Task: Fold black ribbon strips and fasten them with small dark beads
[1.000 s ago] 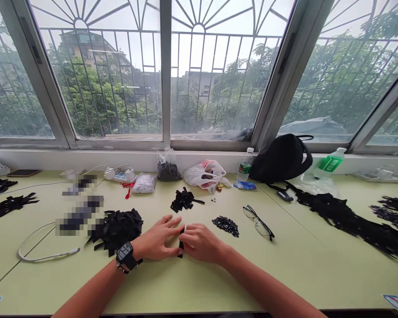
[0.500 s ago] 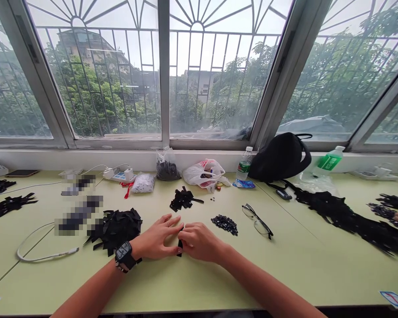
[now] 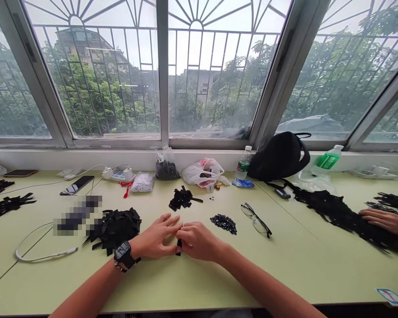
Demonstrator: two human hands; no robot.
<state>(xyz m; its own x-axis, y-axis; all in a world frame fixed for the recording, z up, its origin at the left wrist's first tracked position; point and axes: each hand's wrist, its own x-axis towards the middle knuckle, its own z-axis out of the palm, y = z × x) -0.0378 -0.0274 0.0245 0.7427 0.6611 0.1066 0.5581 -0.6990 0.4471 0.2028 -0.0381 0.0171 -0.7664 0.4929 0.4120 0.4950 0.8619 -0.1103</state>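
My left hand [image 3: 154, 237], with a black smartwatch [image 3: 122, 252] on its wrist, and my right hand [image 3: 199, 242] meet at the middle of the table. A narrow black strip [image 3: 179, 248] hangs below my right fingers, its upper part hidden by both hands. My right hand is closed around it. Left fingertips touch the right hand, but any hold by them is hidden. To the left lies a heap of black strips [image 3: 114, 229]. A smaller black bunch [image 3: 181, 198] sits ahead of my hands.
The pale green table [image 3: 199, 282] holds dark beads [image 3: 223, 224], glasses [image 3: 256, 221], and a white cable [image 3: 36, 247]. Long black strips [image 3: 338, 216] lie right, under a co-worker's hand [image 3: 384, 221]. Bags, bottles and a power strip [image 3: 118, 176] line the back, below the windows.
The co-worker's hand has moved further in from the right edge. A phone shows at the left of the table, where a blurred patch was. My hands have drawn slightly closer around the strip.
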